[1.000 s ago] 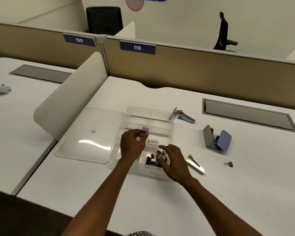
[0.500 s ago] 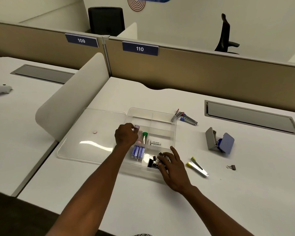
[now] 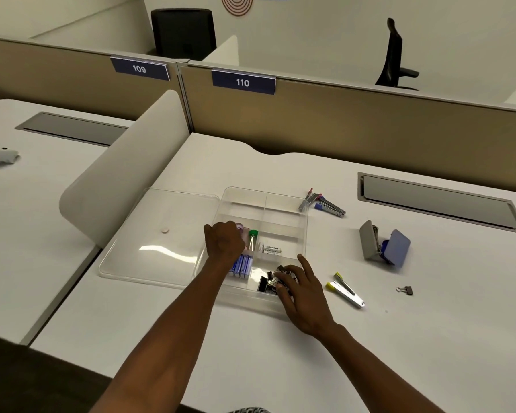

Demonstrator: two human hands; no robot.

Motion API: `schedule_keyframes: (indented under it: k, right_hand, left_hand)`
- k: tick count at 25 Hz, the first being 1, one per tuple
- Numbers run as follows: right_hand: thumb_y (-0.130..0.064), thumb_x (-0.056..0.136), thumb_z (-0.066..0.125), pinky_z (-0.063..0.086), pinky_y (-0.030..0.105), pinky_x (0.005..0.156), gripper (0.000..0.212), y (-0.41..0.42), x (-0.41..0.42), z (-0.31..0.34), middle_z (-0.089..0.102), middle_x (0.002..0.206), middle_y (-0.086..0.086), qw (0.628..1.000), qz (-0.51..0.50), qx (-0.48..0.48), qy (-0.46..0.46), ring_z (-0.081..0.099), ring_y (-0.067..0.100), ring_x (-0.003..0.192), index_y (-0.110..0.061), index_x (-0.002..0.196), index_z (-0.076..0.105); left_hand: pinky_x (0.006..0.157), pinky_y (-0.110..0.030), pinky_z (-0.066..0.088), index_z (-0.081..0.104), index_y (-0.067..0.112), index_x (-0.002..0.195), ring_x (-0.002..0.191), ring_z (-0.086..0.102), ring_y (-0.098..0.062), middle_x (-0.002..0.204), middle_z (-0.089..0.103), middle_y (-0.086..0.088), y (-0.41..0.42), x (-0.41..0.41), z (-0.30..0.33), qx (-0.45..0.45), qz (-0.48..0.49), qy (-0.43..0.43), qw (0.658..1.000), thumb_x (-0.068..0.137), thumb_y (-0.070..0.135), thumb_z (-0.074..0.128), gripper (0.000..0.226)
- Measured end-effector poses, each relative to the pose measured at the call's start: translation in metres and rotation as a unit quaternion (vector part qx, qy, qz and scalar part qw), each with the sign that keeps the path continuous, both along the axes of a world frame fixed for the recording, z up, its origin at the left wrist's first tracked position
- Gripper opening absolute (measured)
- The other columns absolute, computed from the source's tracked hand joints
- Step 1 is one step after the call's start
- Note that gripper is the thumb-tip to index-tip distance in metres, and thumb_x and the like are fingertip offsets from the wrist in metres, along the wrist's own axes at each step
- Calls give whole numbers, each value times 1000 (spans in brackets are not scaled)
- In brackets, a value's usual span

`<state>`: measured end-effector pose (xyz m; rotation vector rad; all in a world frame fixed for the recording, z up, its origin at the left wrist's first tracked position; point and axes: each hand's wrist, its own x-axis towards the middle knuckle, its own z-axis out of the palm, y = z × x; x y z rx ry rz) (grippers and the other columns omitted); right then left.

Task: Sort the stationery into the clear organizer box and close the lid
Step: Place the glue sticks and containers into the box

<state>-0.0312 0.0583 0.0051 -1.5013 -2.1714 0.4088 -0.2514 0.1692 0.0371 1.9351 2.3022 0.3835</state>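
The clear organizer box (image 3: 305,222) sits mid-desk, its lid (image 3: 161,234) lying open flat on its left. My left hand (image 3: 223,243) is inside the box's left compartment, fingers curled round a purple-capped tube (image 3: 240,226), beside a green-capped tube (image 3: 253,234) and small blue boxes (image 3: 242,265). My right hand (image 3: 303,293) rests with spread fingers on a pile of black binder clips (image 3: 268,282) in the front right compartment. A white labelled item (image 3: 270,249) lies in a middle compartment.
To the right of the box lie a bunch of metal staplers (image 3: 325,203), two yellow-tipped ones (image 3: 344,289), an open grey and blue case (image 3: 383,248) and one loose binder clip (image 3: 405,290). A curved white divider (image 3: 122,177) stands on the left.
My left hand has carried the purple-capped tube down and to the left into the box's left compartment. My right hand has stayed on the binder clips.
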Motion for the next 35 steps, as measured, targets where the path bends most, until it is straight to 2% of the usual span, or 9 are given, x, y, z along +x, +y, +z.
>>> schedule_keyframes:
  k: [4,12,18,21,24,27,29,31,35]
  right_hand:
    - [-35,102,47,38,40,113,32,1,0,0,57,134,-4,1000,5,-1,1,18,23,153,-26,128,63]
    - [-39,103,42,38,43,112,35,1,1,-2,57,133,-3,1000,3,-7,-6,17,24,153,-27,128,63]
    - [-46,104,37,34,41,115,41,0,7,3,50,144,0,999,32,-15,-24,10,23,154,-29,136,55]
    - [-48,103,40,23,34,119,45,-4,15,9,37,157,2,999,36,2,-3,9,19,155,-29,142,50]
    - [-41,100,52,21,30,119,43,-8,33,12,37,156,0,998,-43,12,40,22,18,151,-29,141,50]
    - [-24,89,67,42,42,109,47,-10,58,9,48,144,5,984,-159,-8,86,41,23,137,-23,135,56]
    - [-16,83,72,47,47,101,52,-11,75,5,54,136,10,972,-222,-24,70,48,31,129,-18,133,59]
    - [-17,79,74,46,44,98,55,-14,90,0,57,132,10,963,-260,-64,34,49,33,126,-17,133,60]
    - [-24,83,71,46,41,89,45,-20,103,-12,61,121,6,954,-271,-125,-19,53,31,115,-19,127,63]
  left_hand:
    - [84,-33,30,66,13,96,86,63,-23,92,72,-6,-2,-3,-2,-24,1,5,1000,95,27,52,19]
    - [74,-32,27,71,14,100,83,63,-28,84,72,-9,-12,-2,0,27,-22,-4,999,90,20,59,16]
    - [84,-37,44,71,14,97,92,64,-28,90,71,-8,-25,14,5,70,-38,-57,995,90,20,54,19]
    - [95,-42,46,71,11,106,114,60,-29,109,70,-8,-45,36,4,110,-73,-96,987,87,16,61,21]
    - [101,-46,46,70,11,115,122,57,-29,116,70,-8,-69,61,0,153,-111,-145,971,87,19,66,30]
    - [104,-44,45,68,14,120,125,54,-25,122,68,-4,-89,83,-5,158,-151,-174,960,88,24,68,34]
    - [104,-43,45,69,14,119,126,54,-24,123,68,-3,-99,93,-9,162,-168,-183,955,87,25,68,34]
    - [104,-41,45,69,14,118,128,52,-23,123,68,-2,-108,102,-13,159,-175,-196,952,87,27,68,33]
    - [101,-41,47,69,17,116,129,50,-21,121,68,0,-118,109,-18,143,-181,-208,951,87,30,67,31]
